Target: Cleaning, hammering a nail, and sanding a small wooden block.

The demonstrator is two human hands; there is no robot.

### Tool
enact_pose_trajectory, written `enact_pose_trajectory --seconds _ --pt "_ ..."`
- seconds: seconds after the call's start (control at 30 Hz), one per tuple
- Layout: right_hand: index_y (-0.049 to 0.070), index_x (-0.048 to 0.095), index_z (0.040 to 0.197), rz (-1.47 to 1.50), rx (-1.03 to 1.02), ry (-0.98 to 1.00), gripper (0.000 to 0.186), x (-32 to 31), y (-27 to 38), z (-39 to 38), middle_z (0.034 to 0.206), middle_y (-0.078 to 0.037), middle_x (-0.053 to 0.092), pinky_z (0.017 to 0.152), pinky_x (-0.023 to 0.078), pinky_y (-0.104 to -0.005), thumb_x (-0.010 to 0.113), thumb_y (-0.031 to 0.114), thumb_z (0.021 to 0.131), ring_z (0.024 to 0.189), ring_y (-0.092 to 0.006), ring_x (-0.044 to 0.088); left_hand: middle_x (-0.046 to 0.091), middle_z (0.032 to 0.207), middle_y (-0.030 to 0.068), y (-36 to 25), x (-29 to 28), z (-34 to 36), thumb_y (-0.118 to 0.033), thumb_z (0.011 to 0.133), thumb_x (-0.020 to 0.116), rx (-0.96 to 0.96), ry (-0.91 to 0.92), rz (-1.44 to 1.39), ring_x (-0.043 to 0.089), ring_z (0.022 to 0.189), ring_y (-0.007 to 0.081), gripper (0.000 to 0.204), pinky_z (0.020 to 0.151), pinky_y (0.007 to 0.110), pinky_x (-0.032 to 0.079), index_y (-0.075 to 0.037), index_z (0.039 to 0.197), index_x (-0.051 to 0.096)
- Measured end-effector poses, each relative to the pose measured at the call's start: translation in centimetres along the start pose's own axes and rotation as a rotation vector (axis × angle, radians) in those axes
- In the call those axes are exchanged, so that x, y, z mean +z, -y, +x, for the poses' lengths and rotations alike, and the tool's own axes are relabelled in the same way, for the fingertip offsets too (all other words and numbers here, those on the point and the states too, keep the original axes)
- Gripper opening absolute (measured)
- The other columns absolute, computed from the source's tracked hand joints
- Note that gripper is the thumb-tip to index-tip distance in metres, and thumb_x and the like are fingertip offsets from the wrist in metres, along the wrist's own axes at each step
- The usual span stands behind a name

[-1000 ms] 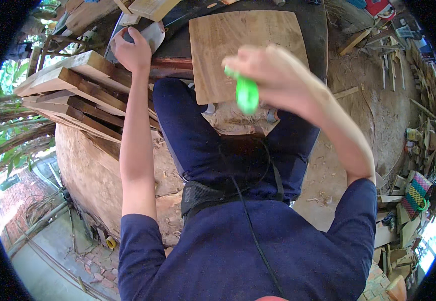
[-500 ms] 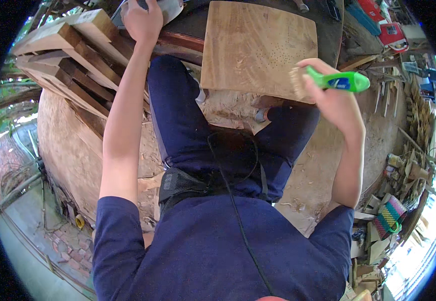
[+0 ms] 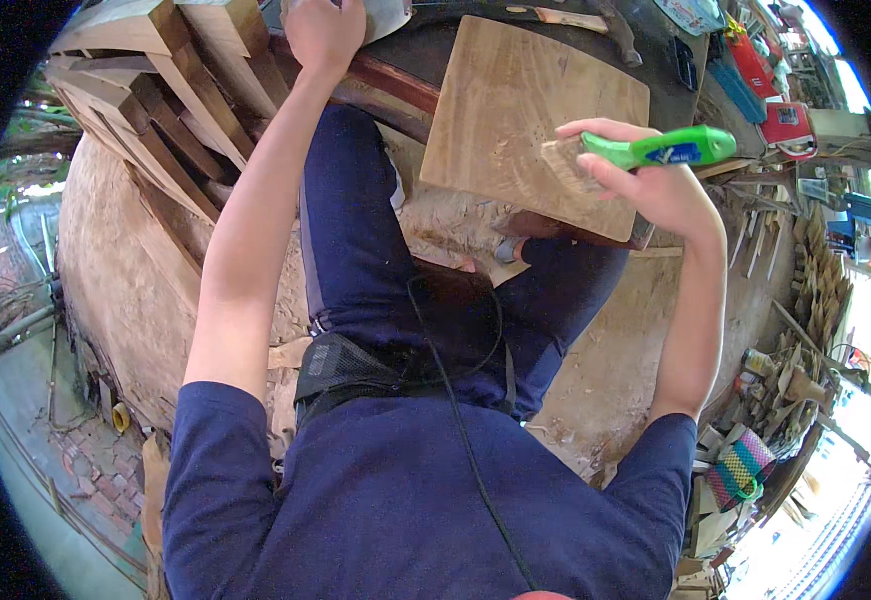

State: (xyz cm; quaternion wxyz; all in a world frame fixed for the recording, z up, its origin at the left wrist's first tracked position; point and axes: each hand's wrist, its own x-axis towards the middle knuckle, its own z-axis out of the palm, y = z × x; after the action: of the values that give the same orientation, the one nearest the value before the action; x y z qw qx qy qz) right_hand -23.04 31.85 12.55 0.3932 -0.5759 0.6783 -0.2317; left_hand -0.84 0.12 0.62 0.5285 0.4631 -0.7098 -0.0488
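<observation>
My right hand [image 3: 660,190] is closed round a brush [image 3: 690,147] with a bright green handle. Its pale bristles are over the lower right part of a wooden board [image 3: 505,100], and I cannot tell whether they touch. The board lies on a dark work surface in front of my knees, its grain and small dark dots showing. At the upper edge my left hand [image 3: 323,35] is curled beside a pale grey, thin-walled thing [image 3: 387,18]. Its fingertips are cut off, and what it grips I cannot make out.
A hammer-like tool with a wooden handle [image 3: 570,18] lies behind the board. Cut timber pieces [image 3: 145,90] are stacked at the left. Red boxes [image 3: 787,125] stand at the far right. A woven checked bag [image 3: 742,465] sits among wood scraps.
The brush has moved left from the board's right edge, further onto the board. The whole view has shifted, bringing the hammer-like tool into sight. My left hand stays beside the grey thing.
</observation>
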Motion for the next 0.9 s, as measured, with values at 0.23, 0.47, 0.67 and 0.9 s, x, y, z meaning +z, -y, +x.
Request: enact_pose_trajectory --seconds 0.23,0.47,0.67,0.9 --pt "0.015 0.069 0.131 -0.296 0.013 -0.368 0.033 -3.6 -4.5 3.3 0.089 0.0 0.071 0.067 0.056 -0.0301 0.067 0.024 0.099 0.083 -0.0069 0.067 0.067 0.107 0.0266 -0.7 -0.3 -0.3 -0.021 0.097 0.063 -0.028 -0.004 0.006 0.062 0.106 0.0461 0.024 0.093 0.051 0.048 0.001 0.103 0.068" --pt "0.017 0.073 0.119 -0.61 0.055 -0.531 0.028 -4.7 -3.1 6.2 0.087 -0.021 0.074 0.078 0.058 -0.0451 0.059 0.026 0.097 0.083 -0.0393 0.073 0.067 0.106 0.0259 -1.4 0.1 -0.3 -0.02 0.096 0.063 0.027 -0.033 -0.067 0.062 0.105 0.0455 0.022 0.092 0.051 0.048 0.001 0.103 0.068" --pt "0.024 0.069 0.129 -0.227 -0.133 -0.043 0.034 -0.4 2.7 9.2 0.091 -0.007 0.074 0.073 0.057 -0.0362 0.066 0.03 0.096 0.076 -0.0194 0.07 0.067 0.104 0.0244 -1.0 -0.3 -0.3 -0.019 0.095 0.064 -0.023 -0.028 -0.058 0.063 0.103 0.0444 0.021 0.092 0.05 0.049 0.0 0.103 0.069" --pt "0.015 0.075 0.122 -0.385 -0.553 -0.105 0.029 3.2 4.5 10.1 0.1 -0.009 0.077 0.079 0.057 -0.0353 0.069 0.02 0.094 0.088 -0.0219 0.073 0.067 0.104 0.0242 -1.1 -0.5 -0.4 -0.02 0.096 0.063 -0.013 -0.003 -0.04 0.063 0.103 0.0445 0.021 0.092 0.051 0.048 0.0 0.102 0.069"
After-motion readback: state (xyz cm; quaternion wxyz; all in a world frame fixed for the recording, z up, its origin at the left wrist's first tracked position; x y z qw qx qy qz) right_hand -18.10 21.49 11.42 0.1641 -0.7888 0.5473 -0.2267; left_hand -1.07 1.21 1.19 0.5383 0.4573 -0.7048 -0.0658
